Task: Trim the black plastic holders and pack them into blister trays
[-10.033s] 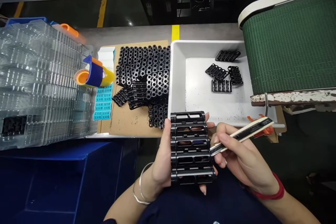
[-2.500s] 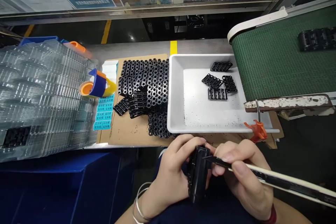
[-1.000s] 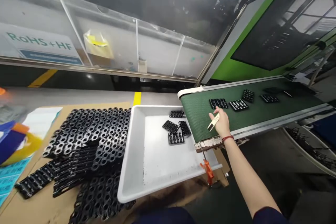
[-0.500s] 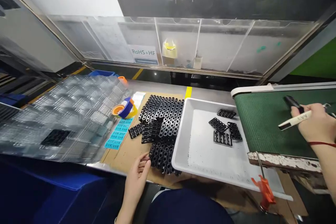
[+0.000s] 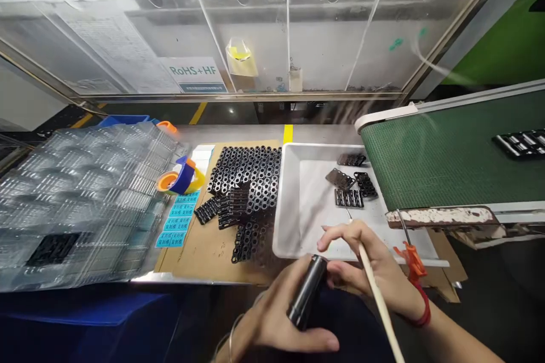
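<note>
One tabletop: grey, under most of it.
1 green belt: far right; 1 belt part at its visible end.
1 clear tray stack: far left; 1 black piece near the front, on or inside, can't tell.
1 white tub: mid-right, 4 tub parts inside.
1 black pile: left of tub, too packed to count.
2 hands: left hand blurred, grip clasped loosely on the held part; right hand, grip closed on the stick, thumb at or just beside the part's end.
1 tape holder: left, by the labels.
1 held part: tilted, near side of tub. To handle well: probably firm up the left grip, turn it slowly, keep the stick's tip off fingers.
1 stick: pale, tip pointing tubward.
</note>
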The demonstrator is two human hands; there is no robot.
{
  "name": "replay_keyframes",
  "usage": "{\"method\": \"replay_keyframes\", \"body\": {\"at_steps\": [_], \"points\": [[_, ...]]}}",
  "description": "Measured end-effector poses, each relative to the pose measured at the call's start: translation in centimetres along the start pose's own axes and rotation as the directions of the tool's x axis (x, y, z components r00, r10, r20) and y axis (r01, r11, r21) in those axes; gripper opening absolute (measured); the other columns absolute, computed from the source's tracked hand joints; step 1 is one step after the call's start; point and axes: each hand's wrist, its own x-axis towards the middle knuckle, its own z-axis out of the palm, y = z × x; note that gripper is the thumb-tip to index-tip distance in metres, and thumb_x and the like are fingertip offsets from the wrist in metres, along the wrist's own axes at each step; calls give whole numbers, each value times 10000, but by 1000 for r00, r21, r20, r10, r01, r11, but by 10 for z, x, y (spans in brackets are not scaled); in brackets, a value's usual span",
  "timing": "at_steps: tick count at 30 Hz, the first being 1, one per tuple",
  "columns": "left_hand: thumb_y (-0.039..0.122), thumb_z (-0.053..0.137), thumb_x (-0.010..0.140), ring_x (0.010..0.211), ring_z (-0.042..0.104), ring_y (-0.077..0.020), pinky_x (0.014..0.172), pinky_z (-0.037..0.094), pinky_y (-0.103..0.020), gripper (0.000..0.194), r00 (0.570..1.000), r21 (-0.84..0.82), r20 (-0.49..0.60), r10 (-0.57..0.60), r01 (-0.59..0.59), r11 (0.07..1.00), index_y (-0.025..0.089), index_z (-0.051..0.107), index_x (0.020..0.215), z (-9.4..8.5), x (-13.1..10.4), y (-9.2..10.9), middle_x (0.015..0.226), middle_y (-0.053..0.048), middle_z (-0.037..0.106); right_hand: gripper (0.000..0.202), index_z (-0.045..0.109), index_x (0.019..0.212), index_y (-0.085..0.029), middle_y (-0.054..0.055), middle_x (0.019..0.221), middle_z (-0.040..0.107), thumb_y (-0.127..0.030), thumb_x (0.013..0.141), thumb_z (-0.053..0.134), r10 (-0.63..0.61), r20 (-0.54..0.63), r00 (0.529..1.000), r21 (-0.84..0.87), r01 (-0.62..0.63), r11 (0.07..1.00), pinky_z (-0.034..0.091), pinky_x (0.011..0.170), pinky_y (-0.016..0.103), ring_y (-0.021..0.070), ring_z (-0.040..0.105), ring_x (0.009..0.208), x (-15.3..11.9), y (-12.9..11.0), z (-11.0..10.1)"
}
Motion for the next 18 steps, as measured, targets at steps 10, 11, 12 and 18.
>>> {"method": "replay_keyframes", "body": {"at_steps": [10, 11, 12, 18], "points": [[563, 857, 653, 1062, 637, -280, 955, 536, -415, 717, 999, 96, -21, -45, 46, 994, 228, 596, 1231, 8, 5, 4, 1165, -84, 660, 379, 385, 776, -250, -71, 737, 559, -369, 932, 709, 168, -127, 978, 123, -152, 981, 519, 796, 287, 105, 478, 637, -7, 5, 22], [561, 863, 648, 1032, 645, -276, 927, 543, -405, 681, 998, 129, -59, -34, 41, 991, 223, 612, 1184, 8, 5, 5, 1131, -81, 671, 340, 417, 795, -253, -62, 754, 586, -389, 947, 689, 146, -177, 973, 99, -131, 987, 525, 815, 300, 113, 517, 656, -7, 4, 23], [557, 869, 644, 1013, 652, -272, 910, 547, -396, 653, 995, 156, -103, -19, 35, 987, 222, 621, 1147, 8, 4, 7, 1105, -78, 681, 283, 460, 834, -261, -45, 789, 623, -424, 976, 643, 127, -232, 964, 89, -109, 990, 530, 816, 306, 128, 564, 696, -7, 3, 23], [447, 909, 651, 1012, 708, -218, 910, 557, -311, 658, 964, 202, -251, 84, -32, 979, 266, 593, 1200, 3, -6, 18, 1120, -27, 726, 404, 713, 963, -282, -30, 815, 679, -493, 1075, 388, 0, -368, 930, 152, 60, 987, 421, 1148, 309, 126, 654, 818, -19, -2, 20]]}}
